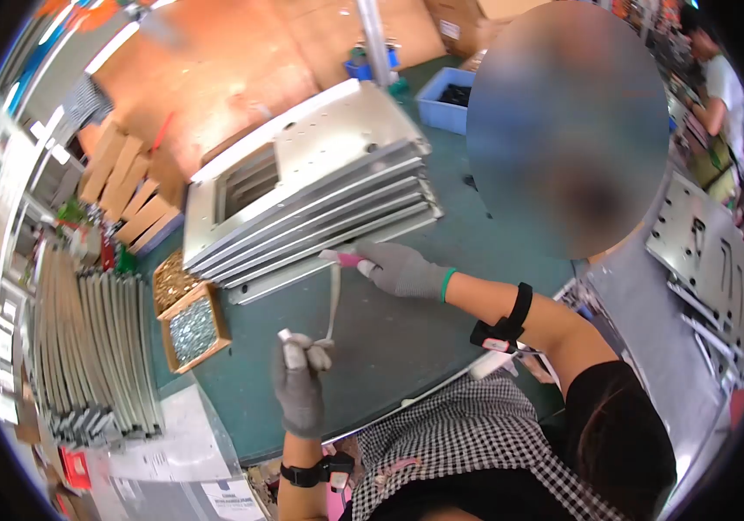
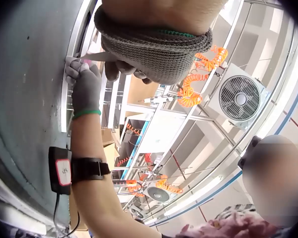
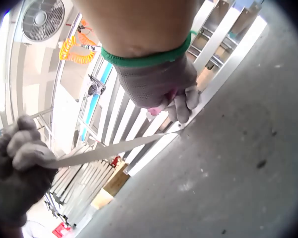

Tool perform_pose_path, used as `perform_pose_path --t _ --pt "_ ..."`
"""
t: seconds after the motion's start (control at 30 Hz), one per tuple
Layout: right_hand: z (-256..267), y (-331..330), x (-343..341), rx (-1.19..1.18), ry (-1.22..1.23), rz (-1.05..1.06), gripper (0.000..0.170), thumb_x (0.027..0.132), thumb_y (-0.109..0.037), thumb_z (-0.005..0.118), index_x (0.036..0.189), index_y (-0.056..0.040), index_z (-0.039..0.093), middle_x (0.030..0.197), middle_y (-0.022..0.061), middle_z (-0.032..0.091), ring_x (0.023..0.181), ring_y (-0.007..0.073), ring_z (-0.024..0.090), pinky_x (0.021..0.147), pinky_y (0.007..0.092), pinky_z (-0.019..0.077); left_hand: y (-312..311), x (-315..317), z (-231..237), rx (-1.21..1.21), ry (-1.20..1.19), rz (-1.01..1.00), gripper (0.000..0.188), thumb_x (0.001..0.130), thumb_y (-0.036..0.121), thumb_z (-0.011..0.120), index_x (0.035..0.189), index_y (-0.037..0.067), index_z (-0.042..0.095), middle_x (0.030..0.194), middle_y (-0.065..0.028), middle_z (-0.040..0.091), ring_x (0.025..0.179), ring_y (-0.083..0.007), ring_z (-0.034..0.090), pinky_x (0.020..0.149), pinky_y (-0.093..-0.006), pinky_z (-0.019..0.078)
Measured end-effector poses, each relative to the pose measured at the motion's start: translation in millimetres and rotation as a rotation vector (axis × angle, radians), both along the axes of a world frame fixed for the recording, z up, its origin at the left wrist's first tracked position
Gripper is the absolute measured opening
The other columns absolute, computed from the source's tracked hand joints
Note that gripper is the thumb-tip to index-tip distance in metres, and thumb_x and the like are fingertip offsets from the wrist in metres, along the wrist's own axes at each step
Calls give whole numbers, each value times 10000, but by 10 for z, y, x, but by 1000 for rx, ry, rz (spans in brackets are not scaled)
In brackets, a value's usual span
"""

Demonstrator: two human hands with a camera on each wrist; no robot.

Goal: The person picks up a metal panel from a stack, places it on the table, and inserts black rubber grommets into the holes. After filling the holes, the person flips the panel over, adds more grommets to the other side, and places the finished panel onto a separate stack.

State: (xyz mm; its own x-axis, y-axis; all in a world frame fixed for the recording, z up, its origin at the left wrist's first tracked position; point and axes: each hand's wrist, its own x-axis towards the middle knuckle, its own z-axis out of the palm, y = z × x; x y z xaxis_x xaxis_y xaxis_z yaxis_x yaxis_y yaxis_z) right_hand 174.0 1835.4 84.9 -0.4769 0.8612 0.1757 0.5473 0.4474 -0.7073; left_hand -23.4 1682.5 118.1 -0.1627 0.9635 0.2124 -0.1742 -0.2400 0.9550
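Observation:
My left hand (image 1: 300, 386), in a grey glove, pinches one end of a narrow pale strip (image 1: 334, 300) over the front of the green table. From there the strip stretches up to the front edge of the lowest sheet-metal panel (image 1: 254, 285), near my right hand (image 1: 402, 269). That hand, in a grey glove with a green cuff, grips a small pink-and-white object (image 1: 348, 259) beside the panel's edge. In the right wrist view, the strip (image 3: 109, 151) runs taut between both hands, its far end at the metal edge. A white tip (image 1: 284, 335) shows above the left fingers.
Several metal panels (image 1: 328, 130) are stacked at the table's back. Left of them stand cardboard trays of brass-coloured (image 1: 172, 282) and silvery small parts (image 1: 194, 330), and long metal bars (image 1: 94, 347). A blue bin (image 1: 446, 117) stands behind; another person (image 1: 724, 95) is at far right.

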Motion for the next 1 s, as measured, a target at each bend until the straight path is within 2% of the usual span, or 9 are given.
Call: perform_pose_path --t 0.27,0.4,0.5,0.6,0.63,0.7,0.83,0.9,1.0 --pt "-274 -2140 1691 72 319 -847 275 947 -107 548 1216 -72 596 917 132 657 876 184 661 785 319 508 -8 -175 -286 -151 -40 -48 284 1054 344 415 972 82 488 657 22 381 576 -105 400 896 -399 475" --pt "-885 -3027 2315 -28 -149 -1280 213 964 -155 549 1130 -32 600 855 83 642 743 181 634 672 323 519 72 -202 -347 -194 -136 -146 268 1048 345 432 974 91 475 658 28 373 577 -92 368 882 -379 448" --pt "-1731 -3353 2835 3 267 -1524 221 967 -253 577 1046 -49 606 790 72 616 639 218 608 559 328 507 118 -115 -266 -204 -154 -167 271 1045 348 440 969 91 476 657 21 372 593 -100 374 882 -386 443" --pt "-1225 -3262 2587 -504 1258 -1660 233 963 -283 589 966 -50 589 746 68 600 586 230 597 486 396 466 69 17 -87 -179 -115 -201 276 1045 344 436 965 84 484 682 5 402 640 -125 422 924 -416 442" --pt "-1371 -3309 2547 -728 1636 -1349 253 968 -313 595 902 -73 554 726 47 567 561 187 587 428 339 433 43 47 -54 -146 -82 -244 268 1048 337 432 971 86 487 709 4 410 673 -129 435 963 -429 424" --pt "-1061 -3219 2220 -1092 1317 -1048 258 973 -304 589 980 -47 582 777 54 595 581 154 604 457 292 453 5 67 20 -76 -4 -299 255 1055 323 423 982 88 492 764 1 426 740 -137 461 1042 -454 388" --pt "-38 -2237 1387 -491 630 -306 404 1000 -226 540 1323 17 513 907 54 635 749 111 630 690 266 530 123 84 243 40 46 -264 300 1045 323 436 973 38 498 799 -51 509 785 -176 533 1034 -481 398" --pt "315 -1656 881 70 160 -173 506 958 -215 568 1418 -52 436 1076 112 641 899 294 643 840 382 521 285 87 374 158 80 -234 307 1043 314 446 979 22 512 819 -60 529 815 -176 543 1033 -474 397" --pt "222 -840 35 552 246 -7 494 958 -289 549 1395 -79 452 1039 145 629 973 348 613 931 447 459 439 141 479 174 59 -205 309 1038 300 467 985 3 534 845 -68 553 852 -174 550 973 -416 430"
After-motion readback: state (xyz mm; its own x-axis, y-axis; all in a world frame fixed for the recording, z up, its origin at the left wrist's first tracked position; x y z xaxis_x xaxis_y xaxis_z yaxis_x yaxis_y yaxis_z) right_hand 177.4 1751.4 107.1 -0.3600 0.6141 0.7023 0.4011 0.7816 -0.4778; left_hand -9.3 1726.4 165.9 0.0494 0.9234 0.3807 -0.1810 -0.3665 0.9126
